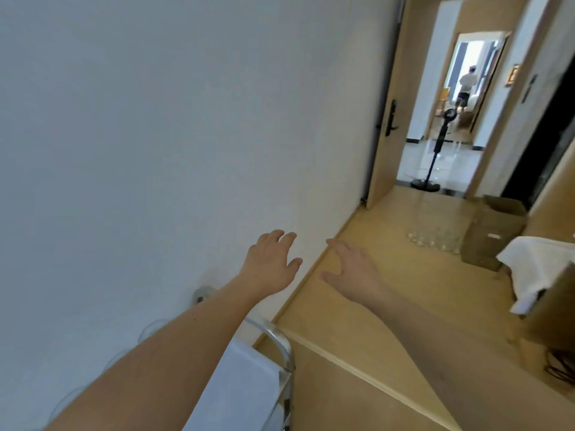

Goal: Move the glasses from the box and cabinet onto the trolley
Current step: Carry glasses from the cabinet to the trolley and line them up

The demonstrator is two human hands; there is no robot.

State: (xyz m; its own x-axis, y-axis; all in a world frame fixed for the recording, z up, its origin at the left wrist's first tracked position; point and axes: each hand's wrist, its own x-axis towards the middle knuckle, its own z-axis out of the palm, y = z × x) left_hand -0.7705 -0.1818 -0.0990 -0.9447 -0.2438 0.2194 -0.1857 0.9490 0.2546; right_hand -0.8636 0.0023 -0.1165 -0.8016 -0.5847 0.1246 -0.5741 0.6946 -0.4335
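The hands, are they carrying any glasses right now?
No. The left hand and the right hand are both open and empty, while a cluster of glasses sits on the floor beside the cardboard box.

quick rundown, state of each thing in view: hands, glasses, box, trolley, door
left hand: open, fingers spread, empty
right hand: open, palm down, empty
glasses: clustered on the floor beside the box, untouched
cardboard box: on the floor, top flaps open
trolley: at bottom edge, white cloth on top; faint glass shapes, too blurred to confirm
door: swung open
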